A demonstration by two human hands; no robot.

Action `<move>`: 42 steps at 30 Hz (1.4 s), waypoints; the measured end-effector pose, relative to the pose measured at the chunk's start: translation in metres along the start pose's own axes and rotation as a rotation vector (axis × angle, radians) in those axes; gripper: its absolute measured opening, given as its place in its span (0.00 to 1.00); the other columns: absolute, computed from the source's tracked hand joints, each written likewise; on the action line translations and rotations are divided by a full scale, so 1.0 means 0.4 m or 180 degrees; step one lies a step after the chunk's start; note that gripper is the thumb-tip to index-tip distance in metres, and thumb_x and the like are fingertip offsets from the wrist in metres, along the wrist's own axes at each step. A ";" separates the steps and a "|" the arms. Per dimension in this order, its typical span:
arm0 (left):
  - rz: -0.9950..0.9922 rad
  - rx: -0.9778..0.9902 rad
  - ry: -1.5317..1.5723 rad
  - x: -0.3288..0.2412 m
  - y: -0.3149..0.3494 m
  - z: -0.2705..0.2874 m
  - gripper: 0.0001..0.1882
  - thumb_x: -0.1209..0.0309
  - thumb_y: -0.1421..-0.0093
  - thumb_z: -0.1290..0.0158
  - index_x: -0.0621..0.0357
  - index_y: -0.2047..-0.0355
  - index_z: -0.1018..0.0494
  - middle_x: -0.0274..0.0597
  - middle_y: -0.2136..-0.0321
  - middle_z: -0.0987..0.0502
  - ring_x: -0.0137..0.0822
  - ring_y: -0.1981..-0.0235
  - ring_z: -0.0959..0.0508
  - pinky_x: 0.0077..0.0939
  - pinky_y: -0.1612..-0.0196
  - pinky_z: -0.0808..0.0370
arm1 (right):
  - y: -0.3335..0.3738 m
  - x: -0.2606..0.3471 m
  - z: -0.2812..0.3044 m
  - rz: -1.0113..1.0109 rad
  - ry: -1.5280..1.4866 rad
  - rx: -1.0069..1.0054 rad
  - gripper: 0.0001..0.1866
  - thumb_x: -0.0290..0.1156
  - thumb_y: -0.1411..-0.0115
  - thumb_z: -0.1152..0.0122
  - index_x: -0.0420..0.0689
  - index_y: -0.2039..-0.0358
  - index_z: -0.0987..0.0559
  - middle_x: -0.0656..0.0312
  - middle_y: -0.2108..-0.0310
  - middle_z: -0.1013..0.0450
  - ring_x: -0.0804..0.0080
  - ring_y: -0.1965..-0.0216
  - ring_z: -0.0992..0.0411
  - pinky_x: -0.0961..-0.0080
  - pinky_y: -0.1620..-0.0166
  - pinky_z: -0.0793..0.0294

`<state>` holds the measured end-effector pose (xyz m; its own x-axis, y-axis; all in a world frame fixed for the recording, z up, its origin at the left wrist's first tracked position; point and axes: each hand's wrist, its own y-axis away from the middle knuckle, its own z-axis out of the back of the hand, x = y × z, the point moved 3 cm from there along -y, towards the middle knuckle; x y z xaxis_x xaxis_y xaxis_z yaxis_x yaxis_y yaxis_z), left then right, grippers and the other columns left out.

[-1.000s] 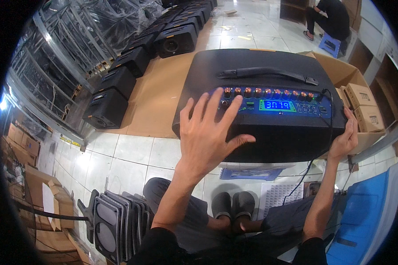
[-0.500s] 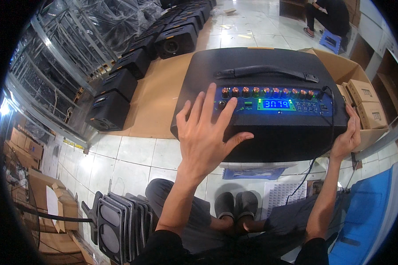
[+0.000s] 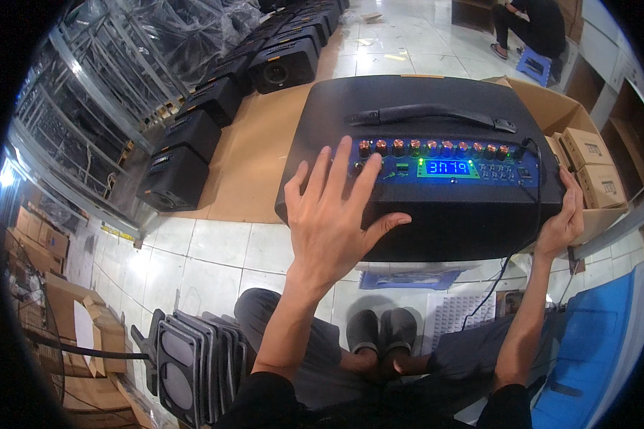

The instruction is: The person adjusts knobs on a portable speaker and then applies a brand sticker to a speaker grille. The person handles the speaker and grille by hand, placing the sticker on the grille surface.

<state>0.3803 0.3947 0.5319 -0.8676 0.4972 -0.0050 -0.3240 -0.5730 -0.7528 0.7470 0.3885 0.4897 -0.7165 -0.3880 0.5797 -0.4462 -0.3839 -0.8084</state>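
A black portable speaker (image 3: 465, 225) lies in front of me with its strap handle (image 3: 436, 114) at the far side of the top. Its blue control panel (image 3: 401, 178) carries a row of knobs (image 3: 447, 149) and a lit display (image 3: 447, 168). My left hand (image 3: 325, 225) lies with fingers spread over the panel's left end, hiding part of it; the index fingertip is just below the leftmost knobs. The speaker's right side is gripped by my right hand (image 3: 562, 223), fingers along its edge. A black cable (image 3: 539, 193) runs from the panel's right end down over the front.
Several black speakers (image 3: 215, 100) line a cardboard sheet (image 3: 254, 171) at the left. An open carton (image 3: 587, 111) with small boxes (image 3: 599, 184) stands right. Speaker grilles (image 3: 182, 365) stack lower left, near a blue panel stool (image 3: 411, 277). Far right, a person (image 3: 540, 32) sits on a stool.
My left index fingertip has shifted very slightly up and left on the panel. Otherwise the hands, the speaker and the lit display look the same.
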 end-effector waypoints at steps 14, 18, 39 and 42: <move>0.1018 0.0225 0.1236 0.006 -0.075 0.056 0.15 0.62 0.42 0.34 0.59 0.62 0.17 0.45 0.54 0.19 0.46 0.49 0.24 0.39 0.44 0.34 | -0.002 0.007 -0.003 0.0081 -0.0028 -0.0018 0.20 0.29 0.25 0.59 0.30 0.52 0.18 0.49 0.50 0.20 0.61 0.45 0.24 0.65 0.37 0.32; 0.1274 0.0707 0.1103 0.028 -0.121 0.054 0.13 0.64 0.44 0.33 0.61 0.65 0.16 0.45 0.60 0.21 0.46 0.54 0.25 0.39 0.48 0.30 | -0.001 0.008 -0.002 0.0030 -0.0016 0.0024 0.20 0.29 0.25 0.59 0.30 0.51 0.18 0.49 0.49 0.20 0.61 0.45 0.24 0.65 0.37 0.32; 0.1189 0.1134 0.1479 0.053 -0.145 0.040 0.12 0.65 0.44 0.35 0.62 0.66 0.15 0.46 0.70 0.21 0.42 0.63 0.24 0.36 0.59 0.28 | 0.002 0.014 -0.005 -0.0009 -0.0145 -0.0023 0.19 0.26 0.27 0.59 0.30 0.52 0.18 0.48 0.50 0.20 0.60 0.45 0.24 0.65 0.38 0.30; 0.1194 0.1076 0.1428 0.049 -0.140 0.041 0.12 0.66 0.45 0.35 0.62 0.66 0.15 0.47 0.69 0.20 0.42 0.63 0.23 0.34 0.59 0.27 | 0.003 0.012 -0.004 -0.0016 -0.0148 -0.0022 0.19 0.26 0.27 0.58 0.30 0.52 0.18 0.48 0.50 0.20 0.60 0.45 0.23 0.65 0.38 0.30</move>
<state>0.3752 0.4260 0.5847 -0.7274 0.4053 -0.5537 -0.1949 -0.8957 -0.3997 0.7422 0.3877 0.4913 -0.6887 -0.4247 0.5877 -0.4534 -0.3803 -0.8061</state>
